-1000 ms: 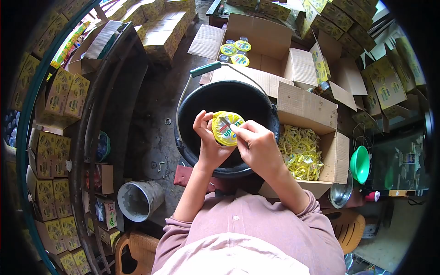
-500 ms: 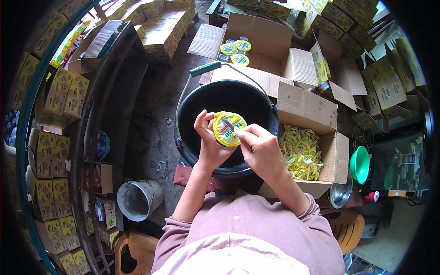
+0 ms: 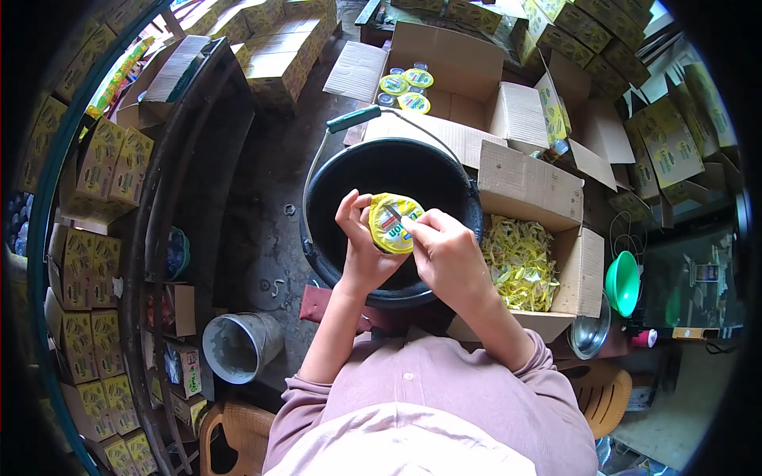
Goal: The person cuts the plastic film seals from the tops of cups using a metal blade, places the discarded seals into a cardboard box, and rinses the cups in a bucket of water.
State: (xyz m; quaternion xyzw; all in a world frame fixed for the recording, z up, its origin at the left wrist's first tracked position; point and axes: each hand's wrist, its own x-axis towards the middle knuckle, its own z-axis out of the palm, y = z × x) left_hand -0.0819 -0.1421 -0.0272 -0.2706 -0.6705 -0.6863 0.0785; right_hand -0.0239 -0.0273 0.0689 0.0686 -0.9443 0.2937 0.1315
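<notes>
My left hand (image 3: 361, 242) holds a small round cup with a yellow foil lid (image 3: 390, 222) over a black bucket (image 3: 349, 170). My right hand (image 3: 444, 254) pinches a small thin blade or tool against the lid's right side; most of the tool is hidden by my fingers. Both hands meet above the bucket's near half. The bucket's handle with a green grip (image 3: 355, 119) leans toward the far side.
An open carton (image 3: 548, 198) at my right holds a heap of torn yellow lids (image 3: 517, 262). Another open carton (image 3: 460, 63) behind the bucket holds several sealed cups (image 3: 403, 83). A metal pail (image 3: 238, 345), a green funnel (image 3: 623, 284), a metal bowl (image 3: 591, 333) and stacked yellow boxes surround me.
The cup has been turned in my left hand, and my right hand has shifted slightly along the lid's edge. Both hands stay over the bucket.
</notes>
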